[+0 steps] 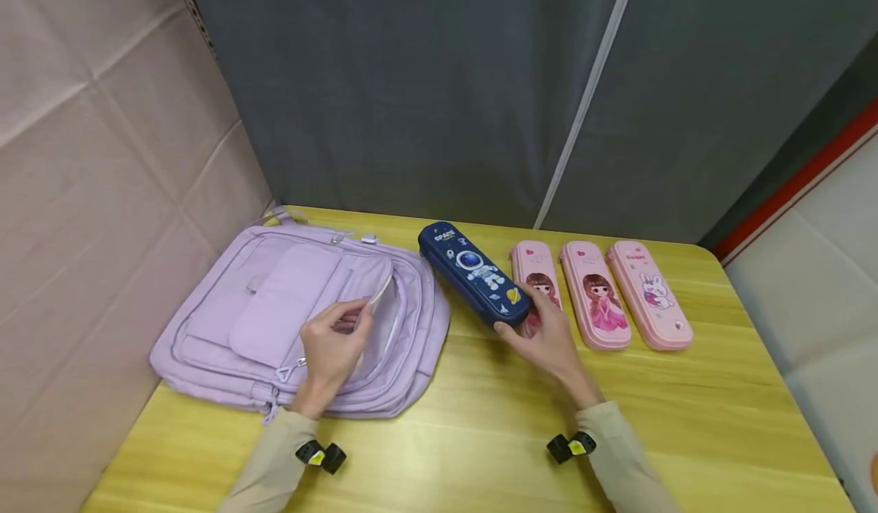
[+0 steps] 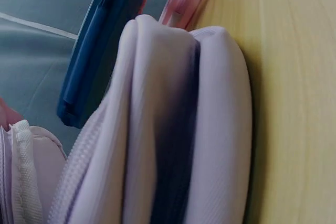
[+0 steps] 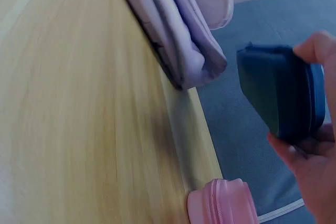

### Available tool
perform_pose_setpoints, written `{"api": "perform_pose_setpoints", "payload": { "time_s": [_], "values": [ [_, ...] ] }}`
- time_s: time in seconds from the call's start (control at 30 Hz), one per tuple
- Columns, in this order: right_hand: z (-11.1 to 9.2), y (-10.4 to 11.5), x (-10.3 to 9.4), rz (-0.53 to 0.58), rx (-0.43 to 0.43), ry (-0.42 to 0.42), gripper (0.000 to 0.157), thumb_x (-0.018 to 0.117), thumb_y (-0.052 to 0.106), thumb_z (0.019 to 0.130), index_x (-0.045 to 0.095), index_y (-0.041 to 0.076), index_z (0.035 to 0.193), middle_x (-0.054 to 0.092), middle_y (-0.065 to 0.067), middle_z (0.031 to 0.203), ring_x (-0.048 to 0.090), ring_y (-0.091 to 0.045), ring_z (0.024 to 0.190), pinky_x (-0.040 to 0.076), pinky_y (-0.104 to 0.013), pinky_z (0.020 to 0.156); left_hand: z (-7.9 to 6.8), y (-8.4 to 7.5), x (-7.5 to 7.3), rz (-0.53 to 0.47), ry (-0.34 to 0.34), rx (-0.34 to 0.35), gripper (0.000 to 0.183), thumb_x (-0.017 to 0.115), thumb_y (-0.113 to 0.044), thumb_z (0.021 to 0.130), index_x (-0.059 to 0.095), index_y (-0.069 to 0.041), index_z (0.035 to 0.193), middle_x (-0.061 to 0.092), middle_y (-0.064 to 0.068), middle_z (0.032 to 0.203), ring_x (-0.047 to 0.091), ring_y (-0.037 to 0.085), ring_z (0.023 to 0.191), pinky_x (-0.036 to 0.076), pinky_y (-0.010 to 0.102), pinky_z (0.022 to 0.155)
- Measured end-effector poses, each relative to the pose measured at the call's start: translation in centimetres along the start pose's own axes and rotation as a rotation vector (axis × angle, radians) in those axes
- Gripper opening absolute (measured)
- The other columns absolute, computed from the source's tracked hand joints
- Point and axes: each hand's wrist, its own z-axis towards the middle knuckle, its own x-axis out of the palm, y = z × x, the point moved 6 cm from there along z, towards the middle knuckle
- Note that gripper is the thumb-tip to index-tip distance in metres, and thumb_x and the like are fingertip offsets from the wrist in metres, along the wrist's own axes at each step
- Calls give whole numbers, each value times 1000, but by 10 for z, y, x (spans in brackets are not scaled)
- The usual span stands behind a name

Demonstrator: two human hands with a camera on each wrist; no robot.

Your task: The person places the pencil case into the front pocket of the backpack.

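Observation:
A lilac backpack (image 1: 288, 292) lies on its back at the left of the table, its front pocket unzipped. My left hand (image 1: 336, 341) pinches the edge of the pocket flap (image 1: 382, 288) and holds it raised. In my right hand (image 1: 549, 338) is a navy pencil case (image 1: 473, 273) with an astronaut and the word SPACE on its lid. I grip it by its near end, tilted beside the bag's right side. The right wrist view shows this pencil case (image 3: 281, 93) above the table, thumb on one face and fingers on the other.
Three pink pencil cases lie in a row to the right: a princess case (image 1: 531, 258) partly behind my right hand, another princess case (image 1: 597, 299), and a rabbit case (image 1: 650, 296). A grey curtain (image 1: 425, 101) hangs behind the yellow wooden table (image 1: 439, 452).

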Motion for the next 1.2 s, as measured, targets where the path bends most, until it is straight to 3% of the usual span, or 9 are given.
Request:
{"api": "perform_pose_setpoints", "payload": {
  "time_s": [0.2,0.33,0.47,0.87,1.1,1.2],
  "values": [
    [-8,3,-4,71,-25,112,71,84,18,78,54,6,141,62,-20,136,61,-34,120,50,-55,103,3,-2,-4,-28,-36,-33,10,77,6,80,80,1,88,75,15,74,63,-5,61,53,7,59],
    [-12,6,-5,81,-71,152,71,84,16,77,54,6,141,63,-19,134,62,-33,117,54,-53,99,8,-13,-7,-50,-62,-51,10,75,12,79,77,7,88,73,20,73,62,-5,61,53,7,59],
    [-17,7,4,165,-69,238,71,83,13,79,51,7,143,59,-19,138,60,-33,121,55,-50,99,14,-24,-13,-80,-84,-91,9,72,16,79,74,13,88,71,26,73,62,-7,61,53,7,59],
    [-14,30,40,122,-167,392,74,83,26,77,52,12,143,61,-6,139,58,-25,128,50,-49,108,43,-5,-28,-148,-112,-188,9,75,0,86,78,6,93,72,25,79,65,-3,64,57,12,63],
    [-8,42,59,102,-236,452,77,82,33,76,52,15,144,59,0,141,55,-20,131,44,-48,113,49,-4,-36,-169,-126,-273,10,77,0,85,78,6,93,69,-15,72,64,-3,62,56,10,64],
    [-5,49,64,88,-270,459,78,81,35,74,53,15,143,56,-3,141,50,-22,132,43,-53,113,51,-6,-36,-169,-116,-298,11,75,3,86,77,8,95,68,-20,71,63,-4,63,56,9,65]
  ]
}}
